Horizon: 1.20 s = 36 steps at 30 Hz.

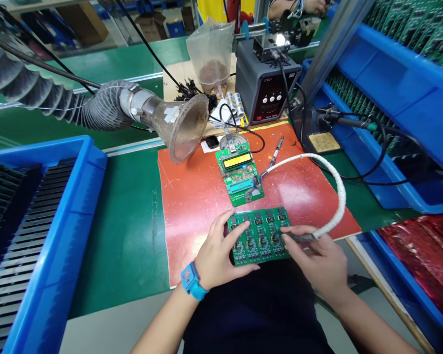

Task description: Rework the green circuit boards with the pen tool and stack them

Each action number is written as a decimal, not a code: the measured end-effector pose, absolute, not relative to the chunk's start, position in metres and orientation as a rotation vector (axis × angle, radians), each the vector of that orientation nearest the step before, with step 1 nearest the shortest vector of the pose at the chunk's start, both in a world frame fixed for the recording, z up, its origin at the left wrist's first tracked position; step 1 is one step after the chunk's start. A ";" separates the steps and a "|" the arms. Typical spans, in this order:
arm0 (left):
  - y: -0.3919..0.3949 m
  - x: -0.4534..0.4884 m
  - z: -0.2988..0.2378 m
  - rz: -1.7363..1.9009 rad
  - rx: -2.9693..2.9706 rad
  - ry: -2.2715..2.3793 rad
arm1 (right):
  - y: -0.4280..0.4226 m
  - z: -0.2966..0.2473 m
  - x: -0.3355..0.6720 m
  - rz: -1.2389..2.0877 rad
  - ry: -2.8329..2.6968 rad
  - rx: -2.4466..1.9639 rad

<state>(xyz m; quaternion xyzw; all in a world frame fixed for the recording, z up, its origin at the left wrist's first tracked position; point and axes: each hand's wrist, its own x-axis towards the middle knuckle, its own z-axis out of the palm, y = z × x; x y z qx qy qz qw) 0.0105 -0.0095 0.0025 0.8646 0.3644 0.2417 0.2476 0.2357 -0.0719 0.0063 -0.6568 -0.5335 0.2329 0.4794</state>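
A green circuit board panel [260, 241] with several small digit displays is tilted at the front edge of the red mat. My left hand [221, 246], wearing a blue watch, is closed on its left side, fingers over the top face and thumb along the lower edge. Between the fingers of my right hand [319, 260] is a dark probe [299, 237], its tip at the panel's right part. A white wrapped cable [339, 191] loops from the probe to a green programmer board [239, 174] with a lit yellow screen and a teal socket.
On the red mat [192, 211] lies a pen [276, 150]. Behind stand a soldering station [268, 86], a fume extractor funnel [188, 128] and a plastic bag [212, 54]. Blue bins [92, 162] flank both sides. A co-worker's hand [315, 6] shows at the top.
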 end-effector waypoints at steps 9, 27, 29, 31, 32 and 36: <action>-0.009 0.011 0.004 0.661 2.353 0.985 | -0.074 0.008 0.240 0.704 -1.300 -1.547; -0.011 0.010 0.002 0.680 2.357 0.995 | -0.074 0.008 0.239 0.685 -1.284 -1.575; -0.011 0.010 0.001 0.702 2.364 0.986 | -0.073 0.009 0.239 0.680 -1.282 -1.575; -0.011 0.010 0.001 0.712 2.372 0.962 | -0.073 0.010 0.239 0.683 -1.287 -1.577; -0.010 0.010 0.000 0.711 2.374 0.948 | -0.073 0.010 0.239 0.683 -1.289 -1.581; -0.010 0.009 0.001 0.679 2.370 0.930 | -0.073 0.010 0.240 0.676 -1.295 -1.596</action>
